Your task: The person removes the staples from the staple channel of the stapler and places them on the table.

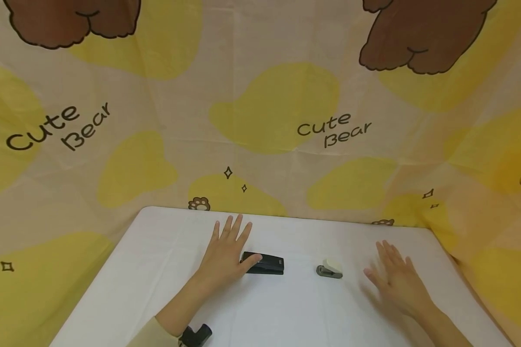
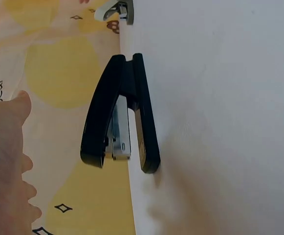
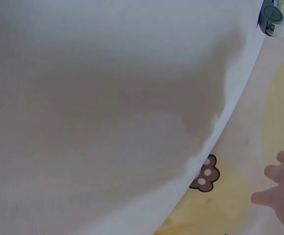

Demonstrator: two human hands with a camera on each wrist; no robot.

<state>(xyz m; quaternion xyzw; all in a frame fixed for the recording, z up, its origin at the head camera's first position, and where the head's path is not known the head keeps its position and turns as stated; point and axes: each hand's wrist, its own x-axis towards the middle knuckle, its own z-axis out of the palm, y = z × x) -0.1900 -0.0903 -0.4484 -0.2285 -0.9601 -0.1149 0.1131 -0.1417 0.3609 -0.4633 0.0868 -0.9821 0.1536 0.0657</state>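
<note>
A black stapler [image 1: 272, 264] lies on the white table. My left hand [image 1: 223, 258] hovers at its left end, fingers spread straight, and the thumb covers part of the stapler in the head view. The left wrist view shows the stapler [image 2: 100, 115] with its arm raised from its base and a gap between the hand [image 2: 5, 161] and it. To the right is a small hole punch [image 1: 330, 269] with a white lever and grey base. My right hand [image 1: 401, 284], fingers extended, is held above the table to the right of the punch, holding nothing.
The white table [image 1: 178, 241] has a rounded back edge. A patterned yellow and beige cloth [image 1: 265, 111] hangs behind it and at the sides. A black strapped device [image 1: 196, 336] sits at my left wrist.
</note>
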